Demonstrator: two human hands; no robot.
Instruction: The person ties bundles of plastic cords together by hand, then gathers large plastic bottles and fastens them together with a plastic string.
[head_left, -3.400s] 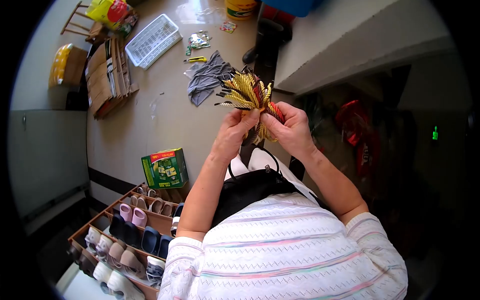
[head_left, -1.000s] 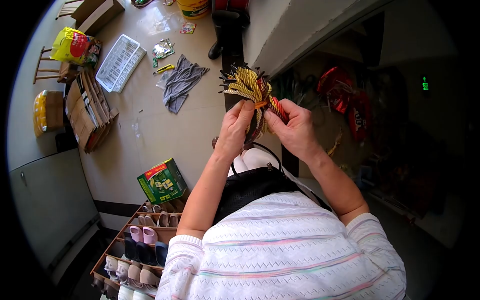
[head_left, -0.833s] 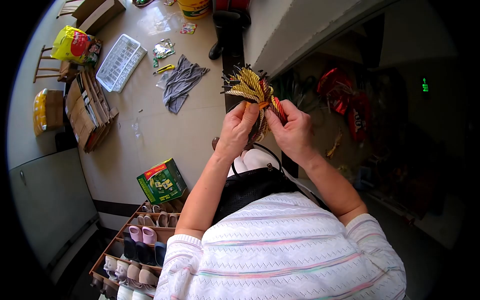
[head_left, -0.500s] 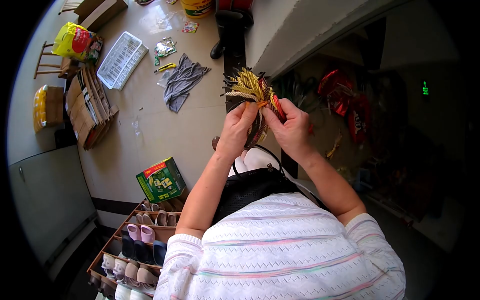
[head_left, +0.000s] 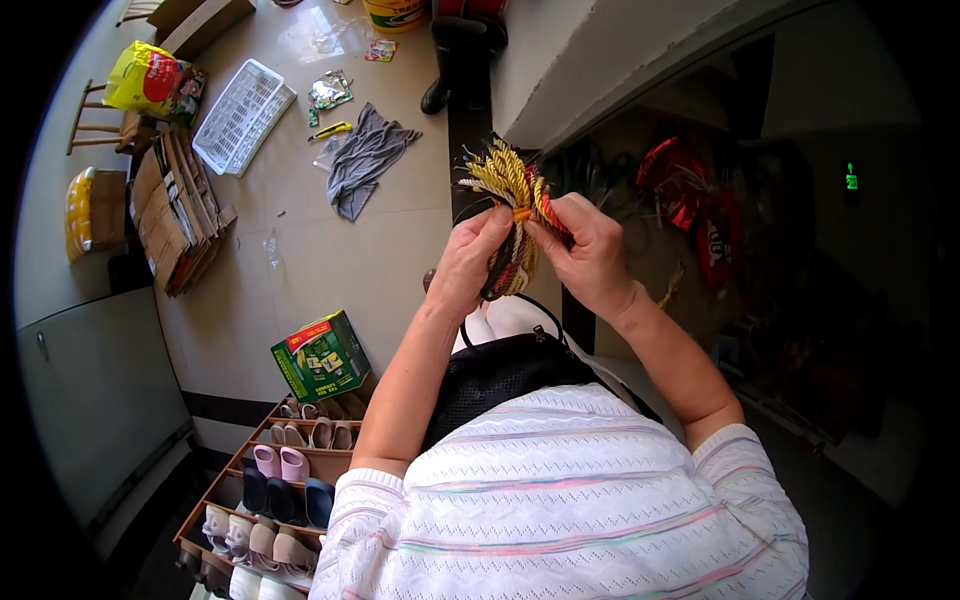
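Observation:
A bundle of twisted cords [head_left: 508, 180], gold, red, cream and dark, is held up in front of my body. An orange tie [head_left: 521, 214] circles it near the middle, with the cord ends fanning out above and the rest hanging below. My left hand [head_left: 468, 255] is closed on the bundle's left side, thumb by the tie. On the other side my right hand [head_left: 590, 250] pinches at the tie and the red cords. Whether it grips the tie's end or the cords is hidden by its fingers. A black mesh bag [head_left: 490, 375] lies at my waist.
A shoe rack [head_left: 255, 480] with several pairs stands at lower left, a green box [head_left: 322, 357] above it. On the floor are a grey cloth [head_left: 365, 165], a yellow cutter [head_left: 330, 131], a white basket [head_left: 242, 118] and flattened cardboard [head_left: 178, 215]. Black boots [head_left: 452, 65] stand ahead.
My right hand has turned and shifted slightly right, its fingers more curled. The orange tie shows more clearly, and the cord ends are bunched a little narrower.

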